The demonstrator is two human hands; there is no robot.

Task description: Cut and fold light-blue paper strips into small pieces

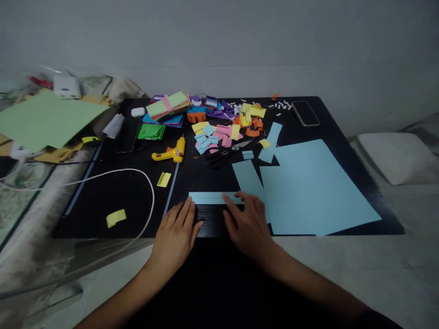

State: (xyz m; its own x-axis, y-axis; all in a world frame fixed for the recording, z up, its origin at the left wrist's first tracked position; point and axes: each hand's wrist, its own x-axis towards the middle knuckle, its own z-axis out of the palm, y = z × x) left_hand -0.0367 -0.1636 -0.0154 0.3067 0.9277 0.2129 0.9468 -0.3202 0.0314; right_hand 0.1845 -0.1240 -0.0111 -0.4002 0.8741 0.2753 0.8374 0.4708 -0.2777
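A narrow light-blue paper strip [209,198] lies flat on the black table, close to its front edge, with a faint line along its length. My left hand [176,228] rests palm down, fingers stretched out, its fingertips touching the strip's left end. Over the right part of the strip is my right hand [248,221], fingers apart and slightly blurred; it hides the strip's right end. Beside that hand, a wider blue paper piece [247,176] lies partly under the hand, and a large blue sheet [315,187] spreads to the right.
Behind the strip lie scissors [228,154], a yellow glue gun [173,151] and a heap of coloured paper scraps [224,132]. A phone [305,113] is at the back right. A white cable [152,196] loops across the left side. Stacked green paper [51,119] stands far left.
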